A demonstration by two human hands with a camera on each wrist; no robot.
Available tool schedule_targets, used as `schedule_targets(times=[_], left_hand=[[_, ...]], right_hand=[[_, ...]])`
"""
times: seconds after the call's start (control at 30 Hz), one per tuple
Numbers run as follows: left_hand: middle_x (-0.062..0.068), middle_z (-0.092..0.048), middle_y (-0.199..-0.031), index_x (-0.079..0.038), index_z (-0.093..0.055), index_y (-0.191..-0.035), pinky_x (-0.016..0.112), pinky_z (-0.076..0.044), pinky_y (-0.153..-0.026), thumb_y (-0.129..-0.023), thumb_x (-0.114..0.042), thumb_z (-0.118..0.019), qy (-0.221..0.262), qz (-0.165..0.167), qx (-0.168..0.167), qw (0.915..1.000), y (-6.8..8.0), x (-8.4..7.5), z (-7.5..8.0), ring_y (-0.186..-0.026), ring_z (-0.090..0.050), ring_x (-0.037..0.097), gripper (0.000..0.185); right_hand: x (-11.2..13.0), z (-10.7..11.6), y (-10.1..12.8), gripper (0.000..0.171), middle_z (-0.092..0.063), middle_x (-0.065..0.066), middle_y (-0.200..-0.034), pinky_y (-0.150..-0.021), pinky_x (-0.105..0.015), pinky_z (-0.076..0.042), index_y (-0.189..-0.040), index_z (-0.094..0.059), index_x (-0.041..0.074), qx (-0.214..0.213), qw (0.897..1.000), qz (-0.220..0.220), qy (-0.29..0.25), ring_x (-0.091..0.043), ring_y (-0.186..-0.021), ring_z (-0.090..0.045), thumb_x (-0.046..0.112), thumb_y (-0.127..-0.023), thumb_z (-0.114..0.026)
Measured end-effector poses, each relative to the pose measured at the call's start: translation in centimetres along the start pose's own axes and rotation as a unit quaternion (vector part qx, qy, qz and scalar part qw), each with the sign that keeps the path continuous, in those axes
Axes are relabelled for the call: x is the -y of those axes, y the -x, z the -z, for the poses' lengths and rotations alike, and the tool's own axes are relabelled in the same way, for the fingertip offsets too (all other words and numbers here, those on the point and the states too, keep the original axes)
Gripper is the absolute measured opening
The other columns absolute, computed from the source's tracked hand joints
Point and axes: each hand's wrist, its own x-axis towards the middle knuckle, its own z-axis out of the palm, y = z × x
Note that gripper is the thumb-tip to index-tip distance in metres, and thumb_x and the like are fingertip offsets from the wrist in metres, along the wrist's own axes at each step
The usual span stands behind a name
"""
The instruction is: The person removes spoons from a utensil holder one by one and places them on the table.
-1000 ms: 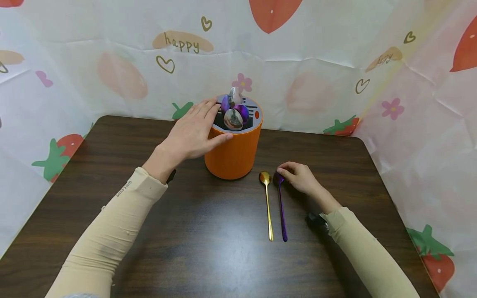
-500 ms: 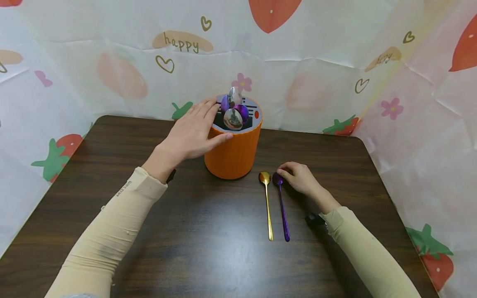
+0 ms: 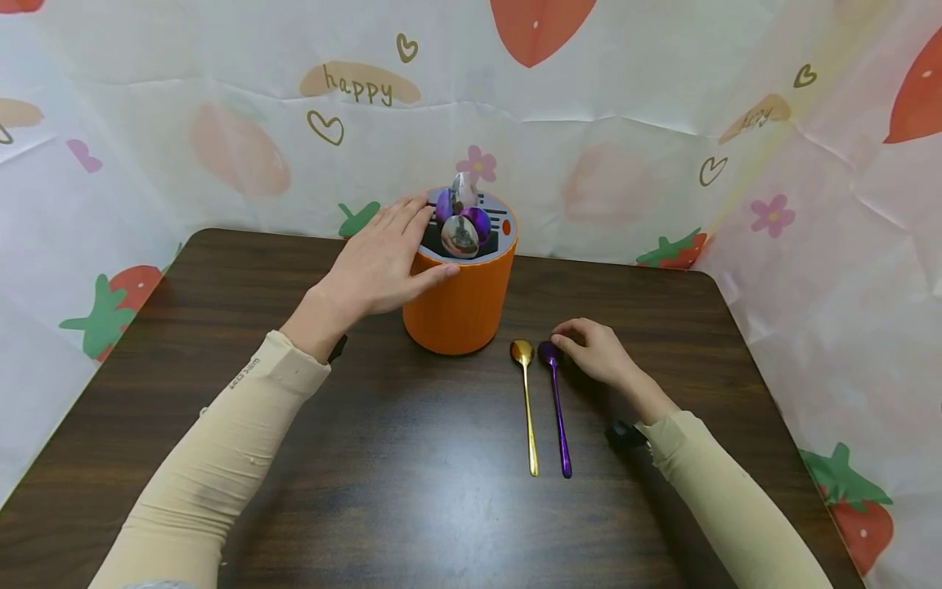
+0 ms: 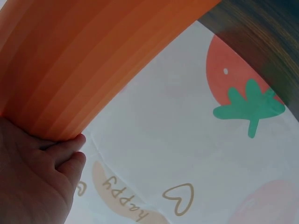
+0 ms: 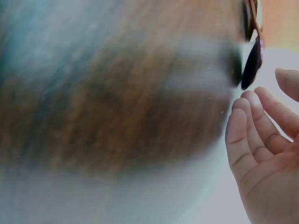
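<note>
My left hand (image 3: 379,258) rests on the left rim of an orange ribbed cylindrical holder (image 3: 459,307), fingers extended along its top and thumb across its front. Several spoons stand in the holder, and their silver bowls (image 3: 460,236) and purple bowls (image 3: 479,222) show above the top. On the table lie a gold spoon (image 3: 523,353) and a purple spoon (image 3: 558,401) side by side, bowls away from me. My right hand (image 3: 598,352) is at the purple spoon's bowl. In the right wrist view, thumb and fingers (image 5: 254,121) are apart, with nothing between them.
The dark wooden table (image 3: 353,491) has rounded far corners. A white cloth (image 3: 625,65) printed with strawberries, hearts and flowers hangs behind and at both sides. The holder stands near the table's far edge.
The purple spoon's handle end has swung slightly right, away from the gold spoon. My right hand's fingertips have since shifted a little right off the bowl. The left hand has stayed put.
</note>
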Motion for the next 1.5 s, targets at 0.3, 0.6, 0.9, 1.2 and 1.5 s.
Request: schedule_targets(times=[0.3,0.6,0.9,1.2,1.5], left_hand=[[0.012,-0.014,-0.174,-0.001,-0.026,-0.163,0.052,-0.009,-0.129,-0.098,-0.078,-0.039,0.002,0.000,-0.002,1.0000,0.1,0.0,0.0,-0.160,-0.013,0.032,0.102],[0.012,-0.013,-0.174,-0.001,-0.026,-0.164,0.052,-0.009,-0.129,-0.098,-0.078,-0.039,0.004,0.001,-0.001,1.0000,0.1,0.0,0.0,-0.160,-0.012,0.032,0.102],[0.013,-0.014,-0.174,-0.001,-0.026,-0.164,0.053,-0.012,-0.129,-0.098,-0.078,-0.039,0.002,-0.001,0.000,1.0000,0.0,-0.1,0.0,-0.160,-0.013,0.033,0.102],[0.013,-0.014,-0.174,-0.001,-0.026,-0.164,0.053,-0.012,-0.129,-0.098,-0.078,-0.039,-0.004,-0.002,-0.002,1.0000,0.0,0.0,0.1,-0.160,-0.014,0.033,0.102],[0.013,-0.014,-0.173,-0.001,-0.026,-0.164,0.053,-0.011,-0.129,-0.098,-0.078,-0.040,-0.001,0.002,0.002,1.0000,0.0,0.0,0.0,-0.160,-0.014,0.033,0.102]], right_hand=[[1.7,1.3,0.5,0.032,-0.069,-0.015,-0.126,-0.096,-0.049,-0.053,-0.130,-0.068,0.006,-0.043,0.995,0.016,-0.086,-0.032,-0.114,-0.065,0.026,-0.106,-0.064],[5.4,3.4,0.3,0.030,-0.068,-0.020,-0.115,-0.073,-0.020,-0.056,-0.133,-0.065,-0.001,-0.118,0.972,0.101,-0.179,-0.020,-0.090,-0.068,0.013,-0.106,-0.061],[10.2,5.1,-0.4,0.030,-0.067,-0.021,-0.122,-0.086,-0.029,-0.058,-0.133,-0.061,-0.005,-0.163,0.934,0.184,-0.259,-0.020,-0.102,-0.068,0.002,-0.104,-0.061],[14.5,6.6,-2.1,0.029,-0.069,-0.017,-0.122,-0.089,-0.027,-0.057,-0.130,-0.063,-0.004,-0.154,0.927,0.216,-0.264,-0.016,-0.105,-0.067,0.002,-0.102,-0.065],[17.2,7.0,-3.8,0.029,-0.069,-0.014,-0.125,-0.092,-0.029,-0.057,-0.131,-0.064,-0.001,-0.107,0.939,0.231,-0.230,-0.024,-0.112,-0.067,0.007,-0.103,-0.065]])
